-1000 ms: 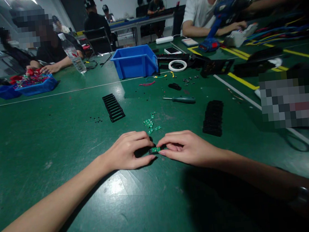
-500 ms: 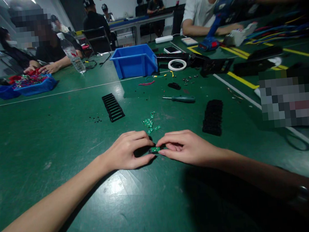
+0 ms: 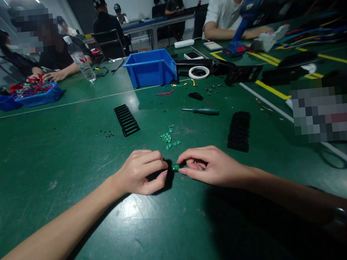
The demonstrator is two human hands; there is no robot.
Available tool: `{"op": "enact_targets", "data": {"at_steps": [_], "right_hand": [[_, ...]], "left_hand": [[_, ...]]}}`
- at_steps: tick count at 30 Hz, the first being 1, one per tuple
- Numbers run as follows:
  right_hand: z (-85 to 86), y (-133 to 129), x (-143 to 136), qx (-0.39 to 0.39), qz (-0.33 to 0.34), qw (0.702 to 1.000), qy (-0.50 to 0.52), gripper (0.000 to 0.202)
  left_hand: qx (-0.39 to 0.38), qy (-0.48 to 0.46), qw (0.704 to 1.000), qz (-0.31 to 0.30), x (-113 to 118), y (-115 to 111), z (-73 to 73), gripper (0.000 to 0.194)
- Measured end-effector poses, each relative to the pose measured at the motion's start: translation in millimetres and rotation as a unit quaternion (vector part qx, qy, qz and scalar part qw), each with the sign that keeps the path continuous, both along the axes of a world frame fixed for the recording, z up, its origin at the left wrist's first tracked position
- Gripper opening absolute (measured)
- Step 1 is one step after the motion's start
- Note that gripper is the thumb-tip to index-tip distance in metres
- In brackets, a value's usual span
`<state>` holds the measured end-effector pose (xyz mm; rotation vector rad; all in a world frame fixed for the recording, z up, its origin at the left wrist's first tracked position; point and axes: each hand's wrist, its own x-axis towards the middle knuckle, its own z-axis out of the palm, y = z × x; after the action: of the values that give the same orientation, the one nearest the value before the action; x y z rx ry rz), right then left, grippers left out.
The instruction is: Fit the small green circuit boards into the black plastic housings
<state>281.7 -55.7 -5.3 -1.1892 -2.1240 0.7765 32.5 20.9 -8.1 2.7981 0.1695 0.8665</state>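
A small green circuit board (image 3: 175, 167) sits in a dark piece low over the table, with the thumb and index finger of my right hand (image 3: 212, 165) pinching its right end. Just left of it, my left hand (image 3: 145, 171) has its fingers curled and the thumb close to the index fingertip. Whatever may be between those fingertips is too small and dark to make out. Beyond the hands lies a loose pile of green circuit boards (image 3: 166, 138). A black slotted frame (image 3: 126, 120) rests further left, beside several tiny black bits (image 3: 109, 133).
A stack of black parts (image 3: 239, 132) lies to the right. Further off are a green-handled screwdriver (image 3: 205, 111), a blue bin (image 3: 151, 69), a white ring (image 3: 199, 72) and a blue cordless drill (image 3: 238, 38). Co-workers sit around the green table (image 3: 72, 164).
My left hand has drawn slightly left, away from the board, and its fingers have curled closer together. The right hand has stayed nearly still with the board.
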Motion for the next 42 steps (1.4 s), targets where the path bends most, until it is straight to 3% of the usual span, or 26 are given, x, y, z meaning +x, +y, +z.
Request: {"op": "enact_targets", "data": {"at_steps": [15,42], "right_hand": [[0.1,0.3,-1.3,0.001,0.003,1.0,-0.012,0.021],[0.4,2.7,-0.9,0.026,0.034,0.999,-0.005,0.026]], "left_hand": [[0.065,-0.016,0.997,-0.033,-0.6,-1.7,-2.0,0.017],[0.063,-0.011,0.996,-0.063,0.8,-1.9,0.4,0.025]]}}
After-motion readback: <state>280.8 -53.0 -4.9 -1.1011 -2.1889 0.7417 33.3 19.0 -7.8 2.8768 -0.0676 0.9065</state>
